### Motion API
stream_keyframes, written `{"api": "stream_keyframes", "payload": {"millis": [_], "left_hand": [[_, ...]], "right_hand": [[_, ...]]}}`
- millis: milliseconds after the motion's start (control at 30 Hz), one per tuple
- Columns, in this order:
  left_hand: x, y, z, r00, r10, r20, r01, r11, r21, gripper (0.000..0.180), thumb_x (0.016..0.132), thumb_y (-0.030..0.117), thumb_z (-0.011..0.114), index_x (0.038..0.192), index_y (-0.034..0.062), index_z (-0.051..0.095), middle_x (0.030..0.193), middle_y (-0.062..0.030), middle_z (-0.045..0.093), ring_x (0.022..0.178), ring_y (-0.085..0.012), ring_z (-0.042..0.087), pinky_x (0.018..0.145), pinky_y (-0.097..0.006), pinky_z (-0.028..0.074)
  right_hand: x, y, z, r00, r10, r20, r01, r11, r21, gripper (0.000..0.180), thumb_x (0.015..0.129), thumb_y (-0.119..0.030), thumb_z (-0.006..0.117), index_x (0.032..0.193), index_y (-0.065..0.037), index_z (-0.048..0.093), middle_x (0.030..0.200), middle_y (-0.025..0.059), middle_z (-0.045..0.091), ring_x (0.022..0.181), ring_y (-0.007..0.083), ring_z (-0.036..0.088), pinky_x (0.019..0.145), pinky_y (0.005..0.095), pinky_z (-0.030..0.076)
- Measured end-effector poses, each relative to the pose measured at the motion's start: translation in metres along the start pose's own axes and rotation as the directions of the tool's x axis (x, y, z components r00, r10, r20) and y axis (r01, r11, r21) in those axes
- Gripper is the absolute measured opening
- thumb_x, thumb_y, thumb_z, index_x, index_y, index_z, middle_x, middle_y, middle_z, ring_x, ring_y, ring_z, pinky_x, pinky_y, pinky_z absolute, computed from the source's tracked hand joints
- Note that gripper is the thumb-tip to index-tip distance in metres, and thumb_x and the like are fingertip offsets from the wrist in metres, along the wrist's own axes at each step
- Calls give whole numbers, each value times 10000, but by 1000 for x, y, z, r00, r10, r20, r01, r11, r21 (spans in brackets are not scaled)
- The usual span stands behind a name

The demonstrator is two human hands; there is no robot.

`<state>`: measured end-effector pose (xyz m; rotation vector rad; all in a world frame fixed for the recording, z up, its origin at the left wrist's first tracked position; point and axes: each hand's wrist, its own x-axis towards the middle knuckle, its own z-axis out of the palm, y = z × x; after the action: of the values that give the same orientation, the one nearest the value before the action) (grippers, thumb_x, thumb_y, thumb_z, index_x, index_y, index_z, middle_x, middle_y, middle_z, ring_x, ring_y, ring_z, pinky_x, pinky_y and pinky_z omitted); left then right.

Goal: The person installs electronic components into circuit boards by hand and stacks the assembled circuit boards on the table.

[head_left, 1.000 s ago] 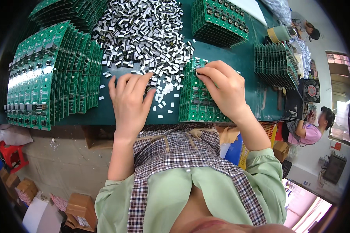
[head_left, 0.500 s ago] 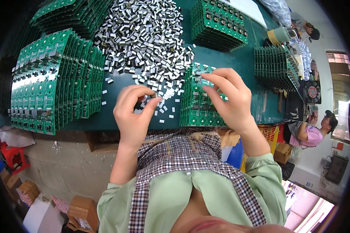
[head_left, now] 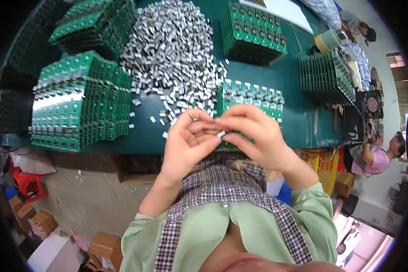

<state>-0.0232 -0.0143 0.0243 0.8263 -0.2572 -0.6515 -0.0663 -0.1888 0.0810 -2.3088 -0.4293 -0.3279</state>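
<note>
Over the tabletop's (head_left: 145, 141) near edge, our left hand (head_left: 186, 143) and right hand (head_left: 260, 136) pinch a white part (head_left: 221, 134), any print illegible.

Open tabletop (head_left: 294, 111) right of the front boards (head_left: 256, 89), heap of small parts (head_left: 172, 50) blocking ahead-left, board stack (head_left: 61, 122) walling far left

Light green shirt (head_left: 206, 224) is worn, sleeves (head_left: 315, 204) ended well short of both hands (head_left: 183, 152); checked apron (head_left: 222, 190) with shoulder straps (head_left: 167, 240) is worn over it.
</note>
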Motion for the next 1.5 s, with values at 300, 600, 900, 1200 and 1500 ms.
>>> {"api": "stream_keyframes", "payload": {"millis": [300,600,900,1200,1500], "left_hand": [[9,12,0,991,-76,111,62,990,124,358,797,-68,643,1117,-9,495,990,-109,631,899,-134,591,820,-269,483],[-8,-6,20,888,440,133,-412,635,653,51,807,-6,637,826,-11,590,861,-137,629,796,-225,603,715,-307,477],[-2,-14,15,781,541,311,-577,436,691,138,789,-11,633,885,8,536,840,-134,571,730,-309,580,628,-358,481],[17,-20,3,789,522,324,-581,462,670,157,732,-8,688,841,18,577,783,-105,615,690,-245,604,580,-307,480],[13,-31,2,801,490,345,-574,464,674,147,772,25,667,873,22,560,795,-95,614,667,-239,602,562,-307,474]], "right_hand": [[-3,4,-9,994,-96,44,100,990,-100,227,716,-88,719,931,-88,645,932,63,595,722,215,611,578,321,500],[-11,-4,-8,1000,-1,-14,4,978,211,213,674,0,741,851,-17,622,849,91,621,752,217,619,640,308,504],[-14,-9,-9,998,-22,-63,28,994,108,222,652,28,738,848,-12,639,817,107,639,749,236,636,651,306,514],[-17,16,-3,996,31,-82,-18,987,161,236,657,34,732,866,-12,634,844,96,640,753,226,639,640,297,522],[-30,23,1,999,32,-28,-25,978,209,257,651,17,744,882,-15,634,844,91,632,760,213,636,636,292,518]]}}
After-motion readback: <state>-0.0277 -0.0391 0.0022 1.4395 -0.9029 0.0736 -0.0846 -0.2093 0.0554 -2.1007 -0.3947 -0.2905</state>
